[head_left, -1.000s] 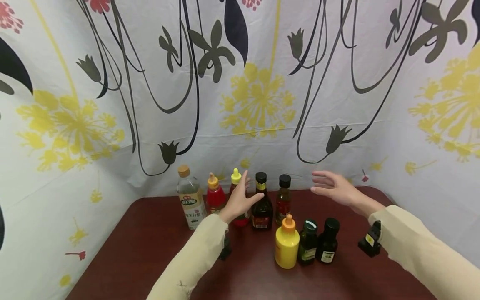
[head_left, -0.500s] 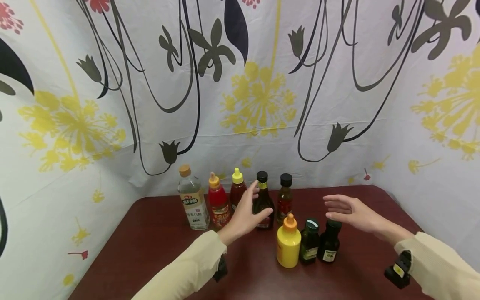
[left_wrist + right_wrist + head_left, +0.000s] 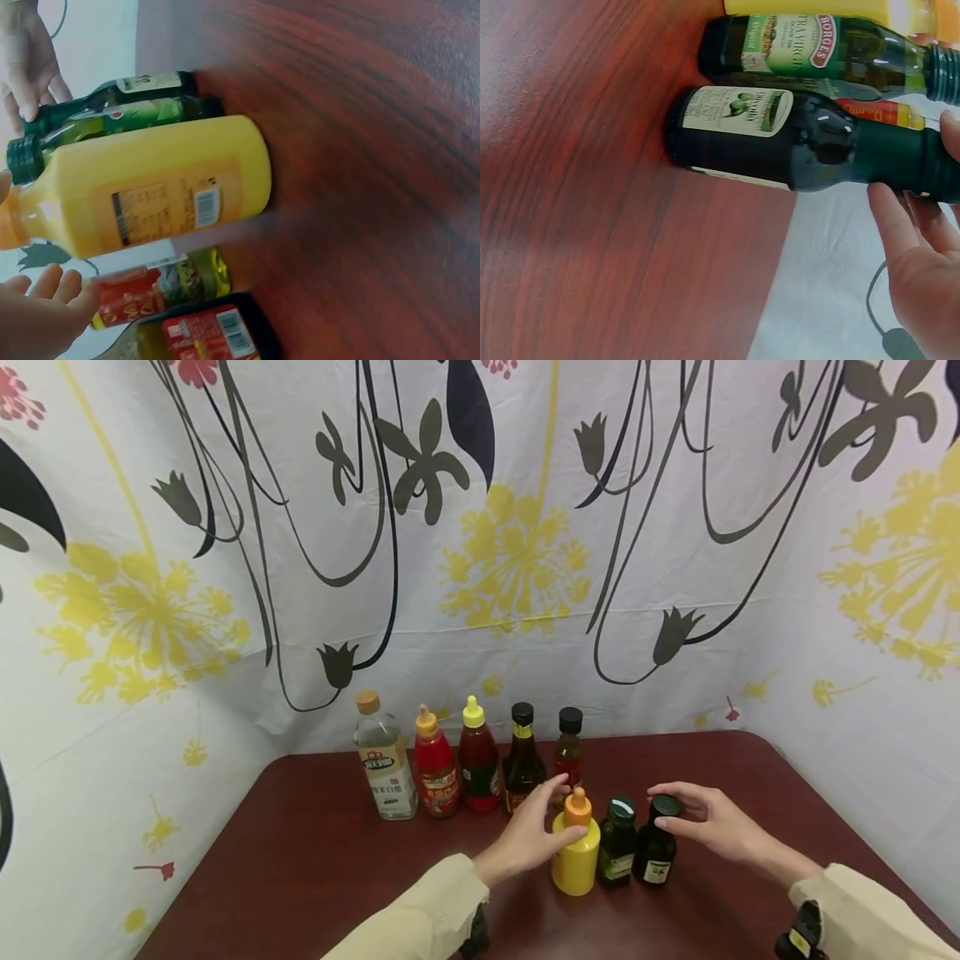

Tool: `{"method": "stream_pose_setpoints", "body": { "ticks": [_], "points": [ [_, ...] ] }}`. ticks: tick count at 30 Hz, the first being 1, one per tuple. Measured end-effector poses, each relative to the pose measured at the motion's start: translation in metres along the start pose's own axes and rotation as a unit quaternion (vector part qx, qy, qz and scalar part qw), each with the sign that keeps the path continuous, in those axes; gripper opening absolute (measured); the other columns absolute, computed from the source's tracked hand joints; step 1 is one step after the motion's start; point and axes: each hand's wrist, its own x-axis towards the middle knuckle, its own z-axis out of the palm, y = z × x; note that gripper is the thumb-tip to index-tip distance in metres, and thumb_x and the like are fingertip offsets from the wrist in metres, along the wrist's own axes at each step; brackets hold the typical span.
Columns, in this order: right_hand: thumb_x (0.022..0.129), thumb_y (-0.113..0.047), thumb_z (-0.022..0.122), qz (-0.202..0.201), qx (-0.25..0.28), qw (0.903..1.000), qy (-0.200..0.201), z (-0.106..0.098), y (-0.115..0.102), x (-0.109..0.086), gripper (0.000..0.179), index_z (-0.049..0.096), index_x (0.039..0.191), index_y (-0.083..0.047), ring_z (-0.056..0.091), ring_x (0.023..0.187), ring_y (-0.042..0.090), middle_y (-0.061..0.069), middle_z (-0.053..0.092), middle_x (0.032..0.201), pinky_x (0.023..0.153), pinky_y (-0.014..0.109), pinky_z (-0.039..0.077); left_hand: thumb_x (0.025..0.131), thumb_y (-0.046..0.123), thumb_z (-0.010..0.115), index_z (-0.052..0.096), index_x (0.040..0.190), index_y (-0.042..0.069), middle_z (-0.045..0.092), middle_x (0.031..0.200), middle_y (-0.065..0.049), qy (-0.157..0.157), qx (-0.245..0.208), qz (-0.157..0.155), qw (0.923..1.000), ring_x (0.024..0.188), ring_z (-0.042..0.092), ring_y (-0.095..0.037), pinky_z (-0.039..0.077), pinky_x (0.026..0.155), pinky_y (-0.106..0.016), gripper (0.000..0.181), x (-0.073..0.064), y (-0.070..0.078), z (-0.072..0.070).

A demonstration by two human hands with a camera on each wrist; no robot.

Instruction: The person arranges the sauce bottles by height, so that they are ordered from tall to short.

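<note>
In the head view my left hand is spread around the top of a yellow squeeze bottle with an orange nozzle cap. Its fingers stand apart from the bottle in the left wrist view; thumb contact is unclear. My right hand pinches the neck and cap of a dark green olive oil bottle, thumb on one side, fingers on the other. This bottle stands upright on the table. Between the two stands a green Borges olive oil bottle, touched by neither hand.
Behind, in a row, stand a clear vinegar bottle, a red sauce bottle, a dark red yellow-capped bottle, a dark black-capped bottle and a small oil bottle. A patterned cloth hangs behind the dark red table.
My left hand has moved right and down from the back row to the yellow squeeze bottle. My right hand has come down to the dark olive oil bottle and taken its neck.
</note>
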Motion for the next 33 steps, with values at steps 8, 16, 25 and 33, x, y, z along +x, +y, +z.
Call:
{"method": "stream_pose_setpoints", "body": {
  "ticks": [8,16,25,33],
  "points": [
    [0.085,-0.014,0.059,-0.01,-0.014,0.9997,0.017,0.004,0.004,-0.001,0.038,0.05,0.117,0.004,0.056,0.093,-0.002,0.025,0.053,0.11,0.068,0.024,0.05,0.08,0.029,0.066,0.046,0.126,0.015,0.054,0.117,0.004,0.012,-0.025,-0.001,0.9996,0.103,0.051,-0.009,0.043,0.084,-0.027,0.052,0.005,-0.006,0.013],
    [0.084,-0.011,0.06,-0.034,-0.027,0.9986,0.031,0.006,0.005,-0.002,0.036,0.052,0.116,0.003,0.053,0.095,-0.004,0.013,0.055,0.111,0.068,0.021,0.049,0.079,0.027,0.067,0.057,0.113,0.012,0.06,0.104,0.004,0.041,-0.05,0.004,0.9979,0.091,0.055,-0.005,0.045,0.078,-0.022,0.038,0.005,-0.01,0.02],
    [0.084,-0.011,0.06,-0.042,-0.02,0.9984,0.033,0.007,0.006,-0.001,0.037,0.052,0.116,0.004,0.053,0.096,-0.004,0.025,0.053,0.112,0.068,0.023,0.05,0.077,0.025,0.069,0.059,0.112,0.011,0.061,0.105,0.001,0.082,-0.078,0.046,0.9925,0.092,0.057,-0.009,0.046,0.077,-0.023,0.038,0.005,-0.021,0.025],
    [0.083,-0.012,0.061,-0.04,-0.02,0.9984,0.036,0.007,0.005,-0.002,0.036,0.053,0.116,0.003,0.053,0.097,-0.004,0.025,0.053,0.111,0.07,0.022,0.049,0.075,0.027,0.071,0.062,0.109,0.012,0.064,0.1,0.002,0.131,-0.068,0.065,0.9868,0.089,0.059,-0.007,0.048,0.075,-0.024,0.039,0.002,-0.022,0.027]
  ]
}}
